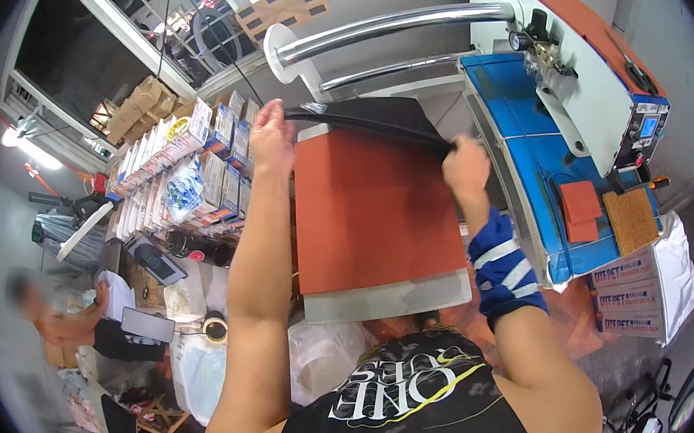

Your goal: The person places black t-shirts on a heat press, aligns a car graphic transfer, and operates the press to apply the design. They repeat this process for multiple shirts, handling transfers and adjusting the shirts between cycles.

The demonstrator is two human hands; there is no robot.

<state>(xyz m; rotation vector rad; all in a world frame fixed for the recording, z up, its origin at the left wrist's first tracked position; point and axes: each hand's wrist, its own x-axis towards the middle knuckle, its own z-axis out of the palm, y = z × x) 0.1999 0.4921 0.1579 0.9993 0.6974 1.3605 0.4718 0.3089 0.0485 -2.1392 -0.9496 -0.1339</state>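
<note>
My left hand (273,136) and my right hand (466,167) grip opposite ends of a long black edge of what looks like fabric (377,127), stretched across the far part of a padded red board (376,220) with a grey border. More black material lies behind that edge, with a small silvery patch near my left hand; whether it is one piece I cannot tell. Both hands have their fingers closed on the black material. A blue band (501,266) with white stripes wraps my right forearm.
A large press (565,113) with blue pads stands right, holding red pads (578,211) and a brown board (630,221). Stacked boxes (169,139) line the left wall. A co-worker (69,323) sits lower left beside a laptop (152,264). White boxes (635,289) stand at right.
</note>
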